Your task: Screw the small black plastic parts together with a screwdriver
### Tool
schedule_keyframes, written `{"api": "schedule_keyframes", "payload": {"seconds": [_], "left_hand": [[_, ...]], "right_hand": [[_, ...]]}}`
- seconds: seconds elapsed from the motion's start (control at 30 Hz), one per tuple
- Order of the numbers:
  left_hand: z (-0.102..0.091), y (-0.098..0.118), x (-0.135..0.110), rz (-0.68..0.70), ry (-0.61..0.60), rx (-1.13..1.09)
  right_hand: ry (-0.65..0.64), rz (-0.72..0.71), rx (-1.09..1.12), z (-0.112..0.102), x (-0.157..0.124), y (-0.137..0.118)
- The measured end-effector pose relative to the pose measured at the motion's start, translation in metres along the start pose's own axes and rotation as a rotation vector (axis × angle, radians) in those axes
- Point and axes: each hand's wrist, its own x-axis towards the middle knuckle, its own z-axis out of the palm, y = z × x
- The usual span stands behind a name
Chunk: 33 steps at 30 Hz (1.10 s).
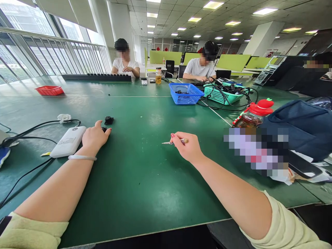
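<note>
On the left of the green table (145, 207), my left hand (93, 137) reaches down with thumb and forefinger around a small black part (104, 129), mostly covered by the fingers. A similar small black piece (109, 120) lies just beyond that hand. My right hand (187, 147) is closed around a thin tool (167, 143) with a pale, pointed metal tip and a brownish handle end. The tip points left, above the table; its exact kind is too small to make out.
Beside my left wrist lies a white power bank (68, 141) with black cables. Farther back stand a red tray (49, 90), a blue basket (186, 94) and a green basket (220, 95) heaped with cables. A red-lidded bottle (250, 119) and dark blue bag (298, 126) occupy the right.
</note>
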Motion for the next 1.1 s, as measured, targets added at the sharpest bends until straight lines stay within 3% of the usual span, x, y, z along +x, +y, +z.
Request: {"api": "schedule_keyframes", "payload": {"seconds": [0.1, 0.2, 0.33, 0.4, 0.57, 0.77, 0.93, 1.1], "left_hand": [[0.002, 0.002, 0.000, 0.091, -0.010, -0.015], [0.003, 0.017, -0.012, 0.276, -0.118, -0.143], [0.002, 0.055, -0.053, 0.667, -0.398, -0.438], [0.002, 0.073, -0.075, 0.781, -0.427, -0.479], [0.003, 0.096, -0.103, 0.722, -0.366, -0.414], [0.010, 0.106, -0.108, 0.706, -0.338, -0.362], [0.017, 0.112, -0.115, 0.774, -0.306, -0.370], [0.017, 0.110, -0.115, 0.750, -0.340, -0.408]], "right_hand": [[-0.007, -0.003, 0.004, 0.000, 0.000, 0.000], [-0.014, -0.005, 0.009, 0.000, 0.000, 0.000], [-0.011, -0.016, 0.013, -0.001, 0.000, -0.001], [-0.007, -0.020, 0.028, -0.002, -0.001, -0.002], [0.004, -0.078, 0.105, -0.006, -0.003, -0.006], [-0.063, -0.235, 0.090, -0.005, -0.008, -0.013], [-0.102, -0.273, 0.052, -0.003, -0.009, -0.015], [-0.108, -0.310, 0.036, -0.003, -0.010, -0.015]]}}
